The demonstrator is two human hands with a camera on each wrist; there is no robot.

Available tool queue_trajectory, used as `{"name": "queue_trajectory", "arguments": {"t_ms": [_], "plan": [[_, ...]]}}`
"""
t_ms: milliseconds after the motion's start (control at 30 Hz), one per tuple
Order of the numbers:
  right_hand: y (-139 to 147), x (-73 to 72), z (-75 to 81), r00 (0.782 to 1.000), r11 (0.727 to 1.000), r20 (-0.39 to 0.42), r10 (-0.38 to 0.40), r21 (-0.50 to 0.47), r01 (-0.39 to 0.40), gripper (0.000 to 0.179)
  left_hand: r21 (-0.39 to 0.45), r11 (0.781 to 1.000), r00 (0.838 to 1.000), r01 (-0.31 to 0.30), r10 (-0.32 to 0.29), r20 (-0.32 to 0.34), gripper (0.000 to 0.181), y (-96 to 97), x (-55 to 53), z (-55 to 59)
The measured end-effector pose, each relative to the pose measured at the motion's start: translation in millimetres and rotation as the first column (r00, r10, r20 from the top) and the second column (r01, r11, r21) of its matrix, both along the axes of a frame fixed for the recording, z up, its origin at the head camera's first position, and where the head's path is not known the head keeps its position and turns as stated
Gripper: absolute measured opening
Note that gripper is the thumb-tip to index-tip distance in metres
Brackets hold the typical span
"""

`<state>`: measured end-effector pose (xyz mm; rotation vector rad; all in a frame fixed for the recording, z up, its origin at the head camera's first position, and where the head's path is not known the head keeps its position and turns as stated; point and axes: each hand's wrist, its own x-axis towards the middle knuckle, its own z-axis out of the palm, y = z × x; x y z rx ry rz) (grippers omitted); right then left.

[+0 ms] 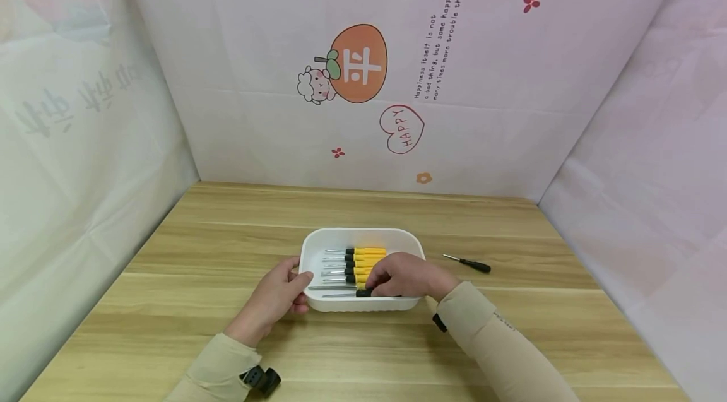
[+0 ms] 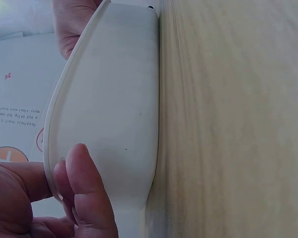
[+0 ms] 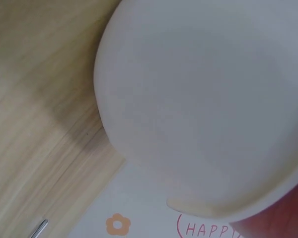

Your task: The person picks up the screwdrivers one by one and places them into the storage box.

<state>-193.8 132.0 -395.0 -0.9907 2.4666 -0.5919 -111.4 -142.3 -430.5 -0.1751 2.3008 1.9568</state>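
A white plastic tray [image 1: 363, 305] stands on the table, seen from its outer side in both wrist views. My left hand [image 1: 276, 296] grips its left end, thumb over the rim and fingers [image 2: 89, 198] against the outer wall. Inside lies a row of several screwdrivers [image 1: 370, 252] with yellow-and-black handles, shafts to the left. Reaching over the right end, my right hand [image 1: 406, 274] pinches a black-handled screwdriver [image 1: 362, 293] near the front wall. Part of that handle and some yellow handles are hidden beneath the hand.
To the right of the tray, a small black-handled screwdriver [image 1: 475, 265] lies on the wooden table [image 1: 227, 231]. White printed cloth [image 1: 255, 137] walls the table at the back and both sides.
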Motion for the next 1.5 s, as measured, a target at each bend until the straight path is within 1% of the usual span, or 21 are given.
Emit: {"name": "queue_trajectory", "arguments": {"t_ms": [333,533,667,833,1067,1267,1500], "plan": [[-1.2,0.0,-1.5,0.999,1.000,-0.050,0.007,0.011,-0.006,0.012,0.000,1.000,1.000,0.017,-0.017,-0.009,0.052,-1.8,1.5,1.5],[-1.3,0.9,-1.0,0.999,1.000,-0.050,0.020,0.004,-0.020,0.012,0.002,1.000,1.000,0.006,-0.006,-0.012,0.051,-1.1,0.6,-0.6],[-1.4,1.1,-1.4,0.998,1.000,-0.051,0.025,-0.002,-0.025,0.013,-0.007,1.000,1.000,0.009,-0.009,-0.015,0.051,-1.5,1.4,-0.6],[-1.0,1.2,-1.7,0.999,1.000,-0.047,0.018,-0.004,-0.019,0.013,-0.004,1.000,1.000,0.005,-0.005,-0.009,0.051,-1.7,1.7,-0.1],[-0.7,0.7,-2.3,0.999,1.000,-0.049,0.018,-0.005,-0.018,0.013,-0.005,1.000,1.000,0.006,-0.007,-0.021,0.051,-1.2,1.0,-1.0],[0.3,0.4,-2.9,0.999,1.000,-0.051,0.016,-0.012,-0.017,0.013,0.002,1.000,1.000,-0.003,0.003,-0.002,0.051,-0.8,0.6,0.6],[0.5,0.6,-2.1,0.999,1.000,-0.044,0.000,-0.022,-0.001,0.013,-0.005,1.000,1.000,0.001,-0.001,-0.005,0.051,-0.7,0.8,-0.3]]}}
